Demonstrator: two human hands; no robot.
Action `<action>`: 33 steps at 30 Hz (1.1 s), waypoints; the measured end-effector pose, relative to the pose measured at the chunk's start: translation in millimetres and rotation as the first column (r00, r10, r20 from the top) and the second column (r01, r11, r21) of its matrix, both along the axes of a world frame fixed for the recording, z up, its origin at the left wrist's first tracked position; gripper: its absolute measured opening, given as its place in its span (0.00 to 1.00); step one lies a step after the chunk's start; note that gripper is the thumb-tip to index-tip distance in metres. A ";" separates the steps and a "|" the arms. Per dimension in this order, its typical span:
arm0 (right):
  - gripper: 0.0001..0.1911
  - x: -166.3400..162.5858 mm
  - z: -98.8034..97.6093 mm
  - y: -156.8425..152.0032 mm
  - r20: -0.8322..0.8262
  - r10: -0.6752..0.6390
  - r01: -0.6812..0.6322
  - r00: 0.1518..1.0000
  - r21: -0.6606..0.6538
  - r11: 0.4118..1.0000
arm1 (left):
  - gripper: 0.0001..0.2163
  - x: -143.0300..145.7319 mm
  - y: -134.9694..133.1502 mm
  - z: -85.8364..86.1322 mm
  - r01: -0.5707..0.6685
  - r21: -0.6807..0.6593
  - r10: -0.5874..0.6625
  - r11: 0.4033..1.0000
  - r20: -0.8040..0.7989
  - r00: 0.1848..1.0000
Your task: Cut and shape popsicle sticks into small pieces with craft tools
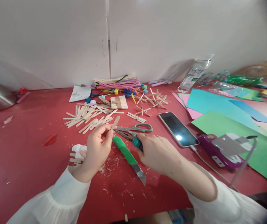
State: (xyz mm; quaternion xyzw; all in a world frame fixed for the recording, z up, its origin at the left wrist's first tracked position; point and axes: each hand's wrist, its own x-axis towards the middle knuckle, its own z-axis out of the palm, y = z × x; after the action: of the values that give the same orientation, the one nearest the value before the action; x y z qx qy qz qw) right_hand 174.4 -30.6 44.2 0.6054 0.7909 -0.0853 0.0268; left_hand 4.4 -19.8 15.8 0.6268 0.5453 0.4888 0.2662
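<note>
Pinched between the thumb and fingers of my left hand (100,146) is a wooden craft stick (116,122), tilted up to the right. My right hand (155,152) is wrapped round the teal and dark handle of long-nose pliers (136,142). Their jaws reach left to the lower end of the stick, by my left thumb; whether they grip it I cannot tell. Just behind lie scissors (143,127) with grey-green handles. Below and between my hands a green utility knife (126,151) rests with its blade out, among wood shavings.
Loose craft sticks (84,115) lie in a pile behind my left hand, near a bundle of pink pipe cleaners (117,84). Crossed stick pieces (158,99) sit further right. A phone (178,129) on a cable, a purple device (219,152), coloured paper (217,105) and a plastic bottle (194,74) occupy the right.
</note>
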 end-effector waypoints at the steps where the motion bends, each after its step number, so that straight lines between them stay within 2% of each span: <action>1: 0.07 -1.0 0.8 -0.3 0.014 0.001 -0.001 1.000 -0.002 1.000 | 0.05 0.1 0.6 -0.4 -0.004 0.002 0.004 1.000 0.000 1.000; 3: 0.04 -4.0 1.0 -1.1 0.042 -0.007 0.007 0.999 0.007 1.000 | 0.05 -0.1 2.0 -1.1 -0.017 0.001 0.017 1.000 -0.004 1.000; 7: 0.05 -8.8 -3.5 0.1 0.062 -0.027 0.025 0.998 0.037 0.999 | 0.05 -3.5 4.4 -1.0 -0.032 -0.001 0.032 0.999 -0.005 0.999; 10: 0.06 -6.1 -8.4 5.8 0.024 0.015 -0.015 1.000 0.031 0.999 | 0.06 -7.9 6.8 0.2 0.022 -0.050 -0.020 0.999 0.039 0.999; 14: 0.07 2.8 -14.3 13.0 -0.121 0.063 -0.064 0.991 -0.007 0.998 | 0.07 -13.2 10.9 -1.1 0.193 -0.207 -0.135 0.959 0.268 0.954; 18: 0.08 7.5 -17.6 13.1 -0.253 0.058 -0.069 0.966 -0.036 0.997 | 0.09 -15.0 13.3 -3.5 0.291 -0.288 -0.134 0.912 0.460 0.878; 23: 0.06 9.3 -22.5 10.6 -0.232 0.060 -0.060 0.971 0.006 0.998 | 0.08 -14.5 14.2 -0.1 0.293 -0.324 -0.103 0.899 0.494 0.863; 33: 0.06 9.7 -28.9 11.7 -0.146 0.080 -0.064 0.986 0.111 0.992 | 0.05 -11.1 13.9 0.2 0.255 -0.313 -0.057 0.915 0.525 0.849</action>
State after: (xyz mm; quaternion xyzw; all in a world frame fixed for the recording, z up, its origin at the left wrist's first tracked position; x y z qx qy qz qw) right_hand 184.1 -19.0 15.3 0.5688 0.8155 -0.0875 -0.0616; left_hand -6.7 -5.9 16.0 0.4575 0.4849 0.4998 0.5529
